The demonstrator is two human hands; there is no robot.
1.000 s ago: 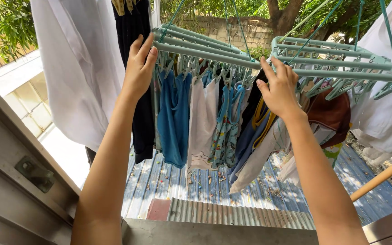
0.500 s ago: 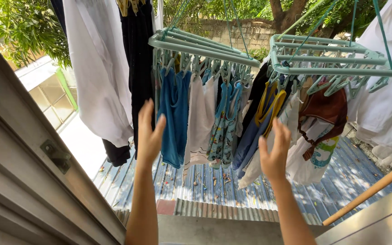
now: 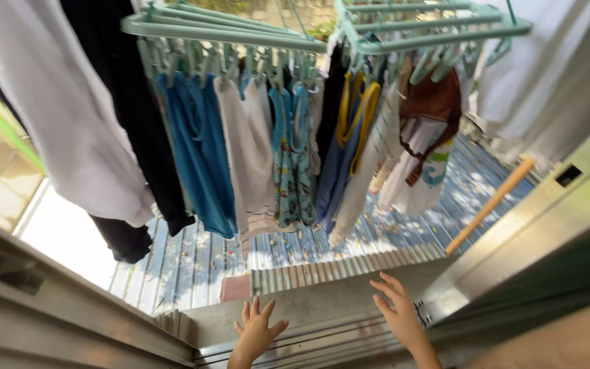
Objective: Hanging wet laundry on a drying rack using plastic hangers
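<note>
Both hands, the left hand (image 3: 257, 333) and the right hand (image 3: 399, 313), are spread open with fingers splayed and hold nothing, low over the metal sill (image 3: 308, 304). The two pale green peg racks (image 3: 227, 31) hang well above them, with a blue top (image 3: 199, 154), a white shirt (image 3: 56, 116) and other clothes clipped on; any labels on the clothes are too small to make out. A second ago the hands were up at the racks; they have since dropped to the sill and the view has tilted down.
</note>
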